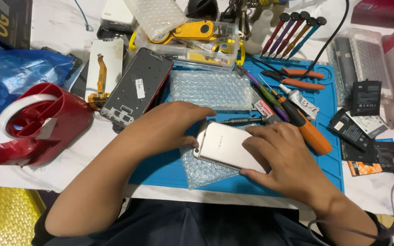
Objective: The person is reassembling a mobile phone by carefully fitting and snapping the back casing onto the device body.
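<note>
We see both hands laid on a silver phone (226, 146) that rests back-up on a sheet of bubble wrap (201, 173) over the blue mat (334, 168). The left hand (167, 125) lies flat at the phone's upper left corner, its fingers (197, 111) together and stretched past that edge. The right hand (281, 159) covers the phone's right half, fingers (258, 146) together and pressing down on the back, thumb along the near edge.

We judge the phone to be closed up, its back cover seated. No gap shows along the edges left uncovered, though the right half is hidden under the hand. Pressing the cover home appears to be the step in hand.

Beyond the left fingers lie an open phone frame (137, 89) and a second piece of bubble wrap (210, 89). Just beyond the right fingers lie a screwdriver with an orange grip (308, 132), a glue tube (299, 101) and pliers (299, 77). Further right are loose batteries (365, 98). A red tape dispenser (37, 123) sits on the tabletop (64, 27), well apart to the left.
</note>
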